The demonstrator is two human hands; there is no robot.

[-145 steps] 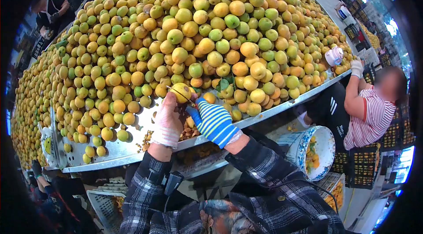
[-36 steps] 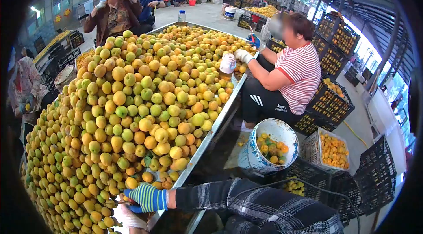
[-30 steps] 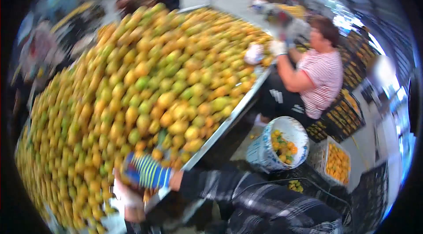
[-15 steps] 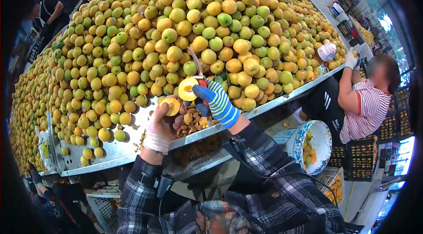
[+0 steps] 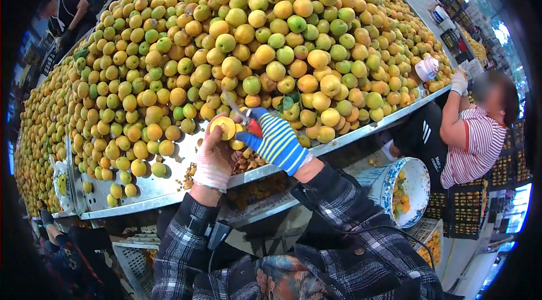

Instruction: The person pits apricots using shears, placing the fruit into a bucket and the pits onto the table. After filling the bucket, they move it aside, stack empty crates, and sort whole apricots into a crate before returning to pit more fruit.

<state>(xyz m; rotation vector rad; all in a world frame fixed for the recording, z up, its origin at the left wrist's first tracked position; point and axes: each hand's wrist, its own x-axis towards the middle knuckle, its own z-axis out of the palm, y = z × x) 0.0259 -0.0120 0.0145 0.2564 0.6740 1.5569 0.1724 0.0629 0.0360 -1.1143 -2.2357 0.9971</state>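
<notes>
My left hand (image 5: 213, 159), in a pale pink glove with bare fingertips, is closed on a cut apricot half (image 5: 223, 127), its yellow cut face showing. My right hand (image 5: 276, 139), in a blue, yellow and white striped glove, grips a red-handled cutter (image 5: 254, 127) with a curved metal blade pointing up and left. Its thumb is beside another piece of apricot (image 5: 237, 140), partly hidden between the hands. Below the hands, brown pits and scraps (image 5: 249, 162) lie on the metal table (image 5: 141, 190). Beyond rises a large heap of whole apricots (image 5: 248, 34).
A white and blue bucket (image 5: 381, 187) with fruit pieces stands right of my right arm. A co-worker in a striped shirt (image 5: 471, 136) sits at the right edge. Black crates (image 5: 460, 209) stand behind the bucket, and a grey crate (image 5: 132, 260) is low on the left.
My hands have come together, bringing the two apricot pieces side by side. My right hand and the cutter have lowered slightly, and the blade now tilts more to the left.
</notes>
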